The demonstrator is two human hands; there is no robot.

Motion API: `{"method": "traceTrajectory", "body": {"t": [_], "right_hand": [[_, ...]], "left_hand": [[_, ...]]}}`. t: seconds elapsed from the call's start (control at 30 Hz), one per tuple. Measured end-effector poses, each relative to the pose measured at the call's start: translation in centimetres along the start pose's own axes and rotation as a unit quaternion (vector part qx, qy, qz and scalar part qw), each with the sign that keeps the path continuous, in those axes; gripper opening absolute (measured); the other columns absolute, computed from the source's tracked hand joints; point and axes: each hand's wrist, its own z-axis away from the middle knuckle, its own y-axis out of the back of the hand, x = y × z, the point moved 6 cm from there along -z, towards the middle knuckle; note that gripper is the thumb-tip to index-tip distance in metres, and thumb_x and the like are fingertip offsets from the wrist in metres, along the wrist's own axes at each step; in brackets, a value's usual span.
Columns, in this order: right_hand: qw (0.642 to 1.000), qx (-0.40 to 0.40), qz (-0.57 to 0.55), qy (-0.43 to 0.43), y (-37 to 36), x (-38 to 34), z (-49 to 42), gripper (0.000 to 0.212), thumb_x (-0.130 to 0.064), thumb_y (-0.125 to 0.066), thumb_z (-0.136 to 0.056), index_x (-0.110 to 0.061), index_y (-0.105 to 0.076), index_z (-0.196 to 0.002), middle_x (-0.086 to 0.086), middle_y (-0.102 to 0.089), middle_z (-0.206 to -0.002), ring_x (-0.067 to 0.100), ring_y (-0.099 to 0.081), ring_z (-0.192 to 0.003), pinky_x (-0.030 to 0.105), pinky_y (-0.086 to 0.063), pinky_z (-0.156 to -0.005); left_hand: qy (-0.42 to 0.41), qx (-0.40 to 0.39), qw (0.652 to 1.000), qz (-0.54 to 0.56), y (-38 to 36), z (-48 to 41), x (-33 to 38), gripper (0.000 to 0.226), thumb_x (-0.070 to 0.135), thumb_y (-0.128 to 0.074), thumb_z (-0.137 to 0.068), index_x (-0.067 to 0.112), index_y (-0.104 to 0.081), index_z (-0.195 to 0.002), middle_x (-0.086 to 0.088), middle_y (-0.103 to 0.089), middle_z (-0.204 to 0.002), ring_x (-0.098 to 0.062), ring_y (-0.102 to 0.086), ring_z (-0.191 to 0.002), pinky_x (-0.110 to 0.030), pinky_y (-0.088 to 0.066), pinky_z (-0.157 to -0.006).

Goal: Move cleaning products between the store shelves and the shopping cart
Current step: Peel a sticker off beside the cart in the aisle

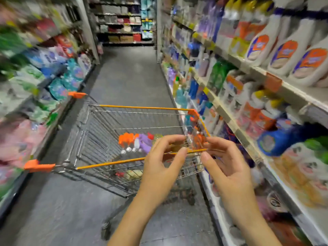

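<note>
Presently, the left hand (159, 167) and right hand (229, 167) are held loosely curled, apparently empty, at the near rim of the cart (110, 164), lower centre. The bottles (136, 142) are seen inside, just left of the nearer left hand, axis blurred.

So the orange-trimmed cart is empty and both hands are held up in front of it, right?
Not empty: the head view shows orange-capped bottles and a purple bottle in the cart. The left hand and right hand are indeed held up in front of it.
</note>
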Motion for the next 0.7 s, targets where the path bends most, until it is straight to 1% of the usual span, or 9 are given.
{"method": "traceTrajectory", "body": {"t": [0.1, 0.2, 0.3, 0.37, 0.43, 0.5, 0.57, 0.63, 0.7], "right_hand": [[0.999, -0.037, -0.016, -0.016, -5.7, 2.6, -3.2, 0.027, -0.02, -0.072, -0.083, -0.02, -0.06, -0.107, -0.009, -0.07, -0.103, 0.004, -0.065, -0.092, 0.014, -0.049, -0.08], [0.998, -0.056, -0.017, -0.031, -9.2, 5.0, -6.1, 0.028, -0.021, -0.063, -0.078, -0.02, -0.06, -0.105, -0.016, -0.069, -0.1, -0.001, -0.063, -0.089, 0.012, -0.048, -0.079], [0.996, -0.063, -0.011, -0.056, -11.1, 7.8, -9.2, 0.026, -0.022, -0.063, -0.078, -0.022, -0.06, -0.104, -0.019, -0.068, -0.096, -0.002, -0.061, -0.086, 0.012, -0.048, -0.077], [0.994, -0.074, -0.006, -0.076, -12.0, 9.9, -11.4, 0.022, -0.014, -0.064, -0.083, -0.023, -0.06, -0.103, -0.02, -0.068, -0.095, -0.002, -0.061, -0.083, 0.013, -0.048, -0.076], [0.991, -0.09, 0.003, -0.096, -12.5, 12.3, -13.6, 0.023, -0.008, -0.064, -0.086, -0.023, -0.061, -0.103, -0.018, -0.068, -0.097, 0.0, -0.061, -0.083, 0.014, -0.048, -0.076], [0.988, -0.101, 0.013, -0.113, -12.7, 15.0, -16.3, 0.024, -0.007, -0.063, -0.088, -0.026, -0.062, -0.103, -0.015, -0.068, -0.098, 0.002, -0.062, -0.085, 0.018, -0.05, -0.078], [0.986, -0.11, 0.023, -0.127, -12.6, 18.1, -19.4, 0.027, -0.008, -0.064, -0.091, -0.033, -0.065, -0.099, -0.013, -0.068, -0.098, 0.007, -0.063, -0.09, 0.025, -0.052, -0.082], [0.983, -0.11, 0.036, -0.143, -12.3, 21.3, -22.3, 0.028, -0.012, -0.063, -0.092, -0.039, -0.067, -0.096, -0.008, -0.069, -0.1, 0.015, -0.065, -0.095, 0.035, -0.052, -0.088], [0.982, -0.1, 0.045, -0.156, -12.2, 24.5, -24.8, 0.031, -0.008, -0.061, -0.093, -0.038, -0.067, -0.095, -0.003, -0.069, -0.099, 0.015, -0.065, -0.094, 0.039, -0.053, -0.089]], "left_hand": [[0.018, 0.033, 0.999, -0.033, 5.8, -2.5, -2.8, 0.026, 0.038, -0.059, -0.084, 0.029, -0.064, -0.107, 0.006, -0.067, -0.108, -0.012, -0.064, -0.104, -0.027, -0.05, -0.089], [0.041, 0.056, 0.996, -0.047, 9.6, -4.9, -5.8, 0.024, 0.025, -0.061, -0.086, 0.019, -0.065, -0.109, 0.001, -0.066, -0.111, -0.01, -0.064, -0.101, -0.021, -0.048, -0.086], [0.067, 0.07, 0.994, -0.05, 11.6, -7.2, -8.8, 0.024, 0.02, -0.06, -0.086, 0.016, -0.065, -0.109, -0.003, -0.066, -0.112, -0.009, -0.063, -0.101, -0.017, -0.047, -0.084], [0.08, 0.071, 0.993, -0.059, 12.3, -8.8, -10.8, 0.022, 0.021, -0.059, -0.086, 0.019, -0.065, -0.108, -0.003, -0.065, -0.11, -0.006, -0.063, -0.1, -0.016, -0.048, -0.082], [0.096, 0.076, 0.99, -0.067, 12.5, -10.6, -12.9, 0.021, 0.021, -0.059, -0.087, 0.018, -0.065, -0.107, -0.001, -0.066, -0.109, -0.005, -0.062, -0.1, -0.017, -0.049, -0.082], [0.105, 0.1, 0.987, -0.069, 12.5, -12.6, -15.2, 0.019, 0.018, -0.059, -0.087, 0.024, -0.065, -0.103, 0.002, -0.067, -0.104, -0.002, -0.062, -0.095, -0.015, -0.047, -0.079], [0.114, 0.118, 0.984, -0.077, 12.0, -14.9, -17.8, 0.019, 0.016, -0.059, -0.086, 0.028, -0.064, -0.1, 0.004, -0.067, -0.099, -0.001, -0.062, -0.089, -0.013, -0.045, -0.076], [0.13, 0.123, 0.98, -0.09, 11.3, -17.2, -20.6, 0.018, 0.016, -0.059, -0.087, 0.028, -0.064, -0.099, 0.006, -0.067, -0.098, -0.001, -0.06, -0.085, -0.013, -0.043, -0.075], [0.134, 0.126, 0.978, -0.097, 10.7, -19.5, -23.3, 0.015, 0.021, -0.06, -0.088, 0.029, -0.064, -0.1, 0.007, -0.066, -0.097, -0.002, -0.06, -0.085, -0.017, -0.044, -0.076]]}}
